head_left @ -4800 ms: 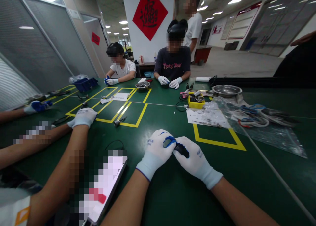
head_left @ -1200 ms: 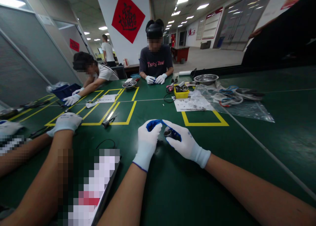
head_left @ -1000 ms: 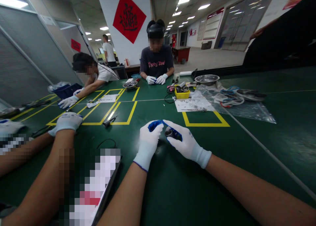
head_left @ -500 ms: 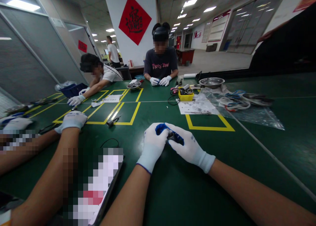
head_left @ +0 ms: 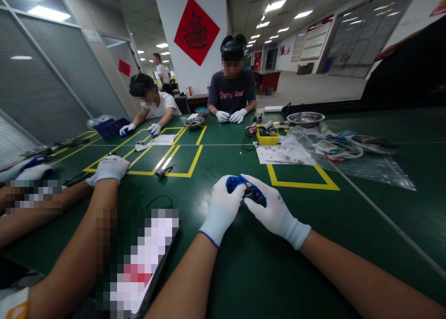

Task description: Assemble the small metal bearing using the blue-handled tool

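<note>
Both of my hands wear white gloves with blue palms and meet over the green table. My right hand [head_left: 272, 205] is closed around a small dark cylindrical part [head_left: 249, 193] with a round metallic rim, partly hidden by the glove. My left hand [head_left: 225, 200] is closed too, its thumb and fingers pinched at the left side of the same part. What lies between the left fingertips is mostly covered. Both hands are raised a little above the tabletop.
A phone-like device [head_left: 153, 263] lies left of my forearms. Beyond are a grey cylindrical tool [head_left: 163, 171], a yellow bin [head_left: 267, 139] of parts, a paper sheet [head_left: 285, 156], a plastic bag [head_left: 376, 170] with cables, and a metal bowl [head_left: 305, 119]. Co-workers' gloved hands [head_left: 111, 168] are at left.
The view has shifted slightly, so the scene sits further right. My hands keep their hold on the part, its rim now showing more. The co-worker at far left has sat up, hands apart.
</note>
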`<move>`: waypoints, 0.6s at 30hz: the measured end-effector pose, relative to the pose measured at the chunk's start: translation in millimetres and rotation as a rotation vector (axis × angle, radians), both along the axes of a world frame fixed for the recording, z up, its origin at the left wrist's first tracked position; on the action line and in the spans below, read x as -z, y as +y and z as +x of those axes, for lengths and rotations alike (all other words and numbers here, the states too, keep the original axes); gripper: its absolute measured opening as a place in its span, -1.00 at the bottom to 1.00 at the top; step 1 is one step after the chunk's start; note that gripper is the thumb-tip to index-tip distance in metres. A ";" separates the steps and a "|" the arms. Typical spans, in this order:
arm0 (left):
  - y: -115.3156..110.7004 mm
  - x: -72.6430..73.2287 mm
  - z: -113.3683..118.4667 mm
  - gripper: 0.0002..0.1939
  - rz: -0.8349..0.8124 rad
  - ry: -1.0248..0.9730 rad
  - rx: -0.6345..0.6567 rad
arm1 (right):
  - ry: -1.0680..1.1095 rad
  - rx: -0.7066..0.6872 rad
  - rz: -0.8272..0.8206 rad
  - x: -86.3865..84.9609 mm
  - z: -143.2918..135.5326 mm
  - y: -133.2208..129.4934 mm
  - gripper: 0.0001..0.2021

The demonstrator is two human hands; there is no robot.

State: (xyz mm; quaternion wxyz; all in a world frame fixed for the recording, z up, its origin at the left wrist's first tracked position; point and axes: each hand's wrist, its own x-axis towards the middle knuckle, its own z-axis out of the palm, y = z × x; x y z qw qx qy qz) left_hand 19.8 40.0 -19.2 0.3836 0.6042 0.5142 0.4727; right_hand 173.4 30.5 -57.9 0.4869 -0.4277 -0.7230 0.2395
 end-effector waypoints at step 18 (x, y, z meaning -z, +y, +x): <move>9.9 3.1 -6.3 -0.93 0.070 -0.152 -0.031 | 0.203 0.099 -0.186 -8.0 -5.1 7.5 -0.62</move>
